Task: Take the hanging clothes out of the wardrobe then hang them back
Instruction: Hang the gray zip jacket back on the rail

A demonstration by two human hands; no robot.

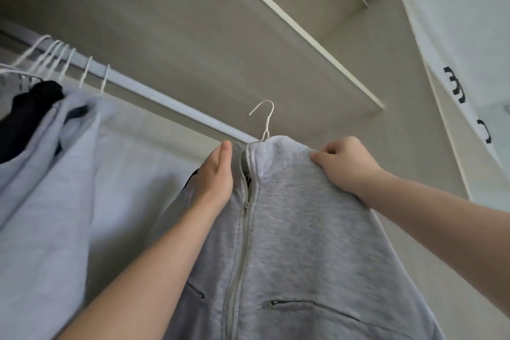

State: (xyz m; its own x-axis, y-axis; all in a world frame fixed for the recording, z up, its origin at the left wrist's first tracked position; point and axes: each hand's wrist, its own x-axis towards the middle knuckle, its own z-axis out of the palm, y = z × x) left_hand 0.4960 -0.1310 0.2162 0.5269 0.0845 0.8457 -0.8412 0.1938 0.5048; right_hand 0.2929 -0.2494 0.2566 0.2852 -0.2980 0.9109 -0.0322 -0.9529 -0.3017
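One grey zip jacket on one white hanger, raised at the right end of the rail. Hanger tip above the rail, not caught on it. Right hand pinching the jacket's shoulder, fingers curled into the cloth. Left hand flat against the other shoulder, fingers straight, likely to steady both sides and keep the hanger level for the rail. Further left along the rail, roughly seven white hangers, blurred, carrying pale grey and dark clothes. One shelf above the rail.
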